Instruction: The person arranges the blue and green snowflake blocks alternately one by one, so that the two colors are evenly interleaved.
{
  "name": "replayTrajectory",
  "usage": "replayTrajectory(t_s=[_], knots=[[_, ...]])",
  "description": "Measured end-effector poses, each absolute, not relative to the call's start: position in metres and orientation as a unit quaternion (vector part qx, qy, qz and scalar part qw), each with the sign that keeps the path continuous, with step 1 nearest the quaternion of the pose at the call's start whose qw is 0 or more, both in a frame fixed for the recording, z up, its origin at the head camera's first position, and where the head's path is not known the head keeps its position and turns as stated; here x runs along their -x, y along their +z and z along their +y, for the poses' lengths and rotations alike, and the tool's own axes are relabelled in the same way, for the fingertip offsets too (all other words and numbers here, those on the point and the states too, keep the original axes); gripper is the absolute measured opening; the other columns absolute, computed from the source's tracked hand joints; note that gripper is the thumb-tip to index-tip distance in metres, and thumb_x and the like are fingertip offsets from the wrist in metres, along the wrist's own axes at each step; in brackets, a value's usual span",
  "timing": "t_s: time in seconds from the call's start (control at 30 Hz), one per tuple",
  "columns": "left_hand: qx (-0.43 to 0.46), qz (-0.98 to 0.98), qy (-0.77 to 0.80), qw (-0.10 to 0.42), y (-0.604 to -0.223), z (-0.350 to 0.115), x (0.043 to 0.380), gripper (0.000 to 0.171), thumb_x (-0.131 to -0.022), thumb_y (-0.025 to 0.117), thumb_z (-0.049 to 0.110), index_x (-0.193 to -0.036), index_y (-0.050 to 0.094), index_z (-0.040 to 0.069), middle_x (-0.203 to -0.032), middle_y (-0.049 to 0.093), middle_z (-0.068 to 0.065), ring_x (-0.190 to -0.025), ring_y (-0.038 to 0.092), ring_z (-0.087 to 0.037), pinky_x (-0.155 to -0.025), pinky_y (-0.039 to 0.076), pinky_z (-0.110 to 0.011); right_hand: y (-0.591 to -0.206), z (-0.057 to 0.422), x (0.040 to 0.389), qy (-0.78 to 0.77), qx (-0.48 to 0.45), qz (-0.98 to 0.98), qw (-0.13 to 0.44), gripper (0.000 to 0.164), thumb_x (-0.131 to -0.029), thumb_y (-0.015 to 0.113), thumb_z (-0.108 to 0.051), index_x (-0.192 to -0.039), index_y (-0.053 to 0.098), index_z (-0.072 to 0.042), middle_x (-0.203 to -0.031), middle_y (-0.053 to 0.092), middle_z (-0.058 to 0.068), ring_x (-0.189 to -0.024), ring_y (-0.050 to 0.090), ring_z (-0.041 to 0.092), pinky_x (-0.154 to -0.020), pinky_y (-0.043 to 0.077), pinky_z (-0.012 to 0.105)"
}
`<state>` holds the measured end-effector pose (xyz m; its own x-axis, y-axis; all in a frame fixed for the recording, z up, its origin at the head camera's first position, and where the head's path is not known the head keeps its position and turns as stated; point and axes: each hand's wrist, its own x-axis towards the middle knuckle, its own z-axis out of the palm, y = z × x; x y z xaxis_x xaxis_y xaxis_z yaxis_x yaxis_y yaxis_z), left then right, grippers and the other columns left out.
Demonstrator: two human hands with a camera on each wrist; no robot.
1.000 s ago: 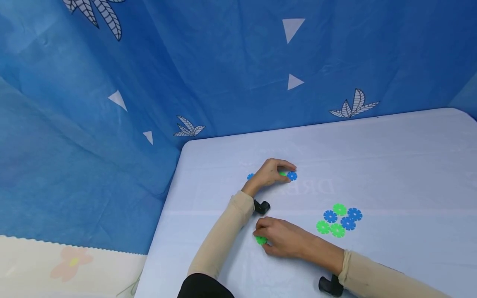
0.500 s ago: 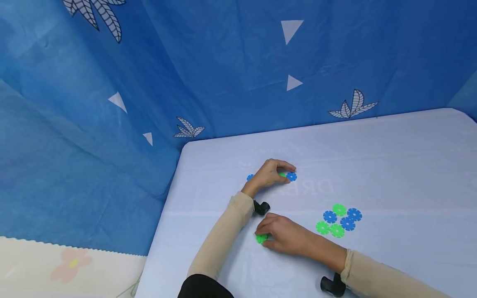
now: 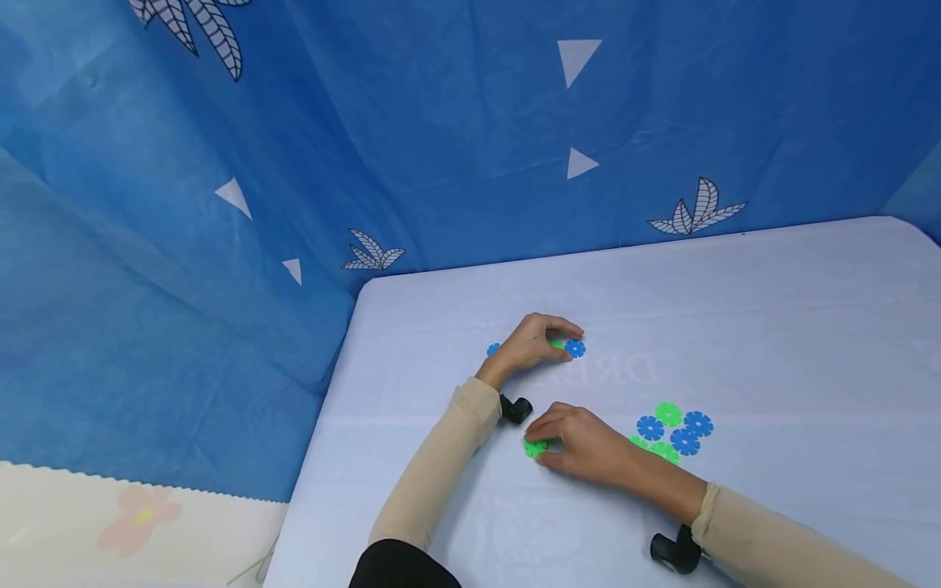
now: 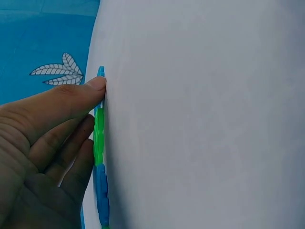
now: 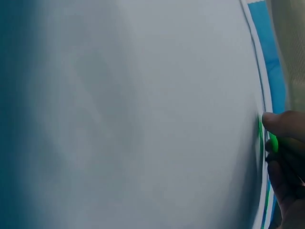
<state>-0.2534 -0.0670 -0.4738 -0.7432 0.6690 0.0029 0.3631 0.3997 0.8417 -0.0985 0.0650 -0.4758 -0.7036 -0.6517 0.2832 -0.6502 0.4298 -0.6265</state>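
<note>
If my left hand slips, the disc row it pinches could skew; on its near side, my right hand pinches a green disc.

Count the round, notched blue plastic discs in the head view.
5 notched blue plastic discs: three grouped right of centre, one at the tip of the left hand, one partly hidden at its left. More may be hidden behind that hand.
</note>
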Motion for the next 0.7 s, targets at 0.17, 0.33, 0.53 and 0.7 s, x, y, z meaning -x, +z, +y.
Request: replayTrajectory(t_s=[0.17, 0.33, 0.53, 0.7], knots=[[-0.312, 0.827, 0.437, 0.169, -0.474, -0.067, 0.254, 0.037, -0.080, 0.080, 0.002, -0.115, 0.074, 0.011, -0.115, 0.071, 0.001, -0.112, 0.060, -0.005, -0.094, 0.045, -0.017, -0.474, 0.078, 0.106, -0.381, 0.341, 0.859, -0.001, 0.026, -0.080, 0.080, -0.009, -0.105, 0.077, -0.009, -0.105, 0.071, -0.007, -0.102, 0.062, 0.011, -0.086, 0.053, 0.036], [-0.308, 0.828, 0.437, 0.169, -0.473, -0.066, 0.254, 0.037, -0.079, 0.081, 0.002, -0.115, 0.074, 0.011, -0.114, 0.071, 0.002, -0.111, 0.061, -0.004, -0.095, 0.045, -0.016, -0.475, 0.091, 0.115, -0.387, 0.289, 0.876, -0.007, 0.027, -0.080, 0.080, -0.009, -0.107, 0.077, -0.010, -0.107, 0.071, -0.005, -0.106, 0.062, 0.017, -0.089, 0.052, 0.042], [-0.306, 0.826, 0.441, 0.173, -0.472, -0.065, 0.254, 0.037, -0.079, 0.081, 0.001, -0.114, 0.074, 0.010, -0.113, 0.072, 0.001, -0.108, 0.062, -0.004, -0.093, 0.046, -0.016, -0.475, 0.104, 0.128, -0.389, 0.227, 0.892, -0.040, 0.027, -0.080, 0.081, -0.008, -0.106, 0.077, -0.007, -0.107, 0.073, 0.001, -0.108, 0.063, 0.025, -0.092, 0.050, 0.049], [-0.303, 0.822, 0.448, 0.178, -0.470, -0.066, 0.253, 0.038, -0.079, 0.080, -0.001, -0.115, 0.073, 0.008, -0.113, 0.072, 0.000, -0.106, 0.063, -0.004, -0.091, 0.047, -0.016, -0.472, 0.113, 0.138, -0.397, 0.169, 0.901, -0.050, 0.028, -0.080, 0.080, -0.008, -0.108, 0.076, -0.004, -0.108, 0.073, 0.007, -0.110, 0.062, 0.031, -0.093, 0.048, 0.054]])
